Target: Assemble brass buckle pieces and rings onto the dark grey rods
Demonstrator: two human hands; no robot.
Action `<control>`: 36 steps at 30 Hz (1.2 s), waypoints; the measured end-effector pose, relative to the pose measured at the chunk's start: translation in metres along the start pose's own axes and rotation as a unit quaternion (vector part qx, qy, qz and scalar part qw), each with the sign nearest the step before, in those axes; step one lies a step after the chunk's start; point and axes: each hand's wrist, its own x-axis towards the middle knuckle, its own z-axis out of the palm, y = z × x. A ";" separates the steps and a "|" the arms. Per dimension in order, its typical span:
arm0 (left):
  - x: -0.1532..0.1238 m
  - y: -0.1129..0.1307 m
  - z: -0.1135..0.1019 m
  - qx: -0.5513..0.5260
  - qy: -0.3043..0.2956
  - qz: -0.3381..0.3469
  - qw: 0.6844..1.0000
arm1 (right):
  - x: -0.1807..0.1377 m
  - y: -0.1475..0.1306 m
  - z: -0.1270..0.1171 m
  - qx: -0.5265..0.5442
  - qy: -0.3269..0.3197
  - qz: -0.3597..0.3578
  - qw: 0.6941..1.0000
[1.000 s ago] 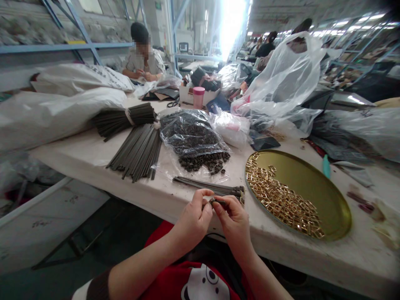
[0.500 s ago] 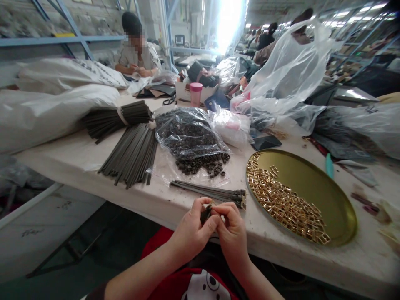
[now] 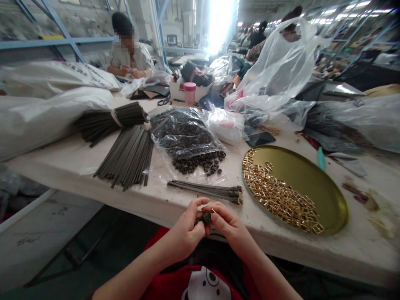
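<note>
My left hand (image 3: 186, 231) and my right hand (image 3: 229, 227) meet just below the table's near edge. Both pinch one small dark piece (image 3: 206, 216) with a glint of gold between their fingertips. Just beyond them lies a short row of finished dark strips (image 3: 206, 189) with loops and gold buckles at their right ends. A round gold tray (image 3: 315, 183) to the right holds several small gold buckles (image 3: 281, 198). A clear bag of small dark loops (image 3: 190, 141) spills open onto the table ahead.
Loose dark strips (image 3: 128, 156) and a tied bundle (image 3: 106, 121) lie at the left, beside big white sacks (image 3: 46, 110). A pink cup (image 3: 189, 93), plastic bags (image 3: 278, 75) and a dark phone (image 3: 261, 138) crowd the back. Another person (image 3: 128, 52) works at the far left.
Both hands have dropped slightly towards me and closed tighter round the small piece. The view has shifted a little, so the table's contents sit further left.
</note>
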 end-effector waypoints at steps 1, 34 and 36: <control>-0.002 0.000 -0.001 0.008 -0.004 -0.005 1.000 | -0.001 -0.001 0.001 0.007 0.004 0.003 1.000; -0.013 0.013 -0.002 0.263 -0.020 0.009 0.965 | -0.018 0.009 0.017 -0.104 0.155 -0.031 0.982; -0.011 0.014 -0.002 0.264 -0.011 0.010 0.964 | -0.015 0.006 0.013 -0.084 0.082 -0.011 0.993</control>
